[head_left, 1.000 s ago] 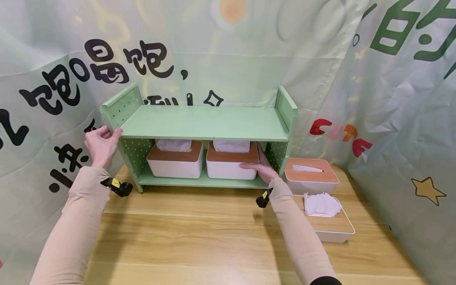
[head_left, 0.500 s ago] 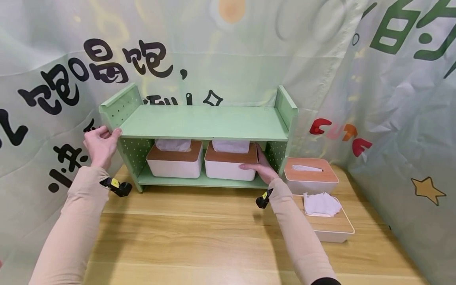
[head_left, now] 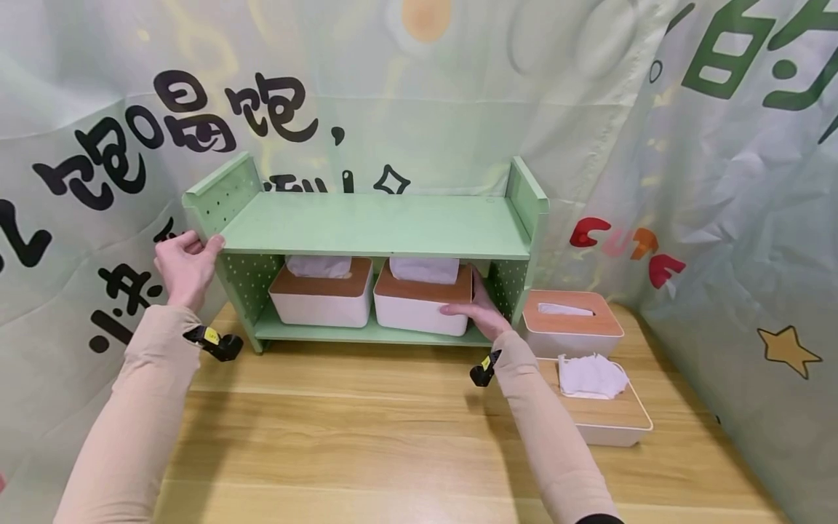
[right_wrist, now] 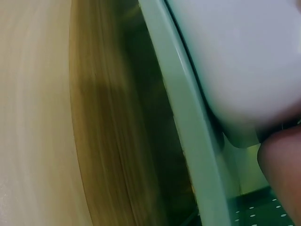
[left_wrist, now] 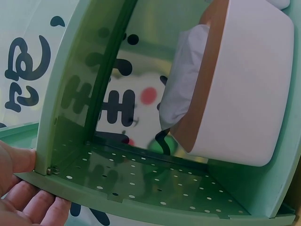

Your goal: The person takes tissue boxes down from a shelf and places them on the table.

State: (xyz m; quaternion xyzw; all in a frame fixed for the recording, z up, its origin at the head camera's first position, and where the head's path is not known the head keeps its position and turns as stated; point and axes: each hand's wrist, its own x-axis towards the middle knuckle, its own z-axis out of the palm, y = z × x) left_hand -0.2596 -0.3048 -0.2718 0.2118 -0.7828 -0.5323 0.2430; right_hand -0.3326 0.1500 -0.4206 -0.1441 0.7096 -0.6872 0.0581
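Note:
A green two-tier shelf (head_left: 380, 225) stands on the wooden table. Its left side panel is pinched at the front edge by my left hand (head_left: 186, 269), thumb and curled fingers on either side in the left wrist view. On the lower tier, my right hand (head_left: 484, 311) grips the right end of a white tissue box (head_left: 419, 314) with a brown wood lid, thumb across its front. That box sits slightly askew, its right front corner nearer me. Beside it is a matching tissue box (head_left: 321, 309), untouched. Tissues stick out of both lids. The right hand's fingertips are partly hidden behind the box.
Right of the shelf, a tissue box (head_left: 571, 327) stands on the table (head_left: 366, 437), with another tissue box (head_left: 605, 415) in front of it, a tissue sticking out. A printed curtain (head_left: 425, 94) hangs behind and along the sides. The upper tier lies just above the boxes.
The tissue box in my right hand has shifted slightly left and toward me, turning a little so its right front corner comes forward. My left hand stays on the shelf's side.

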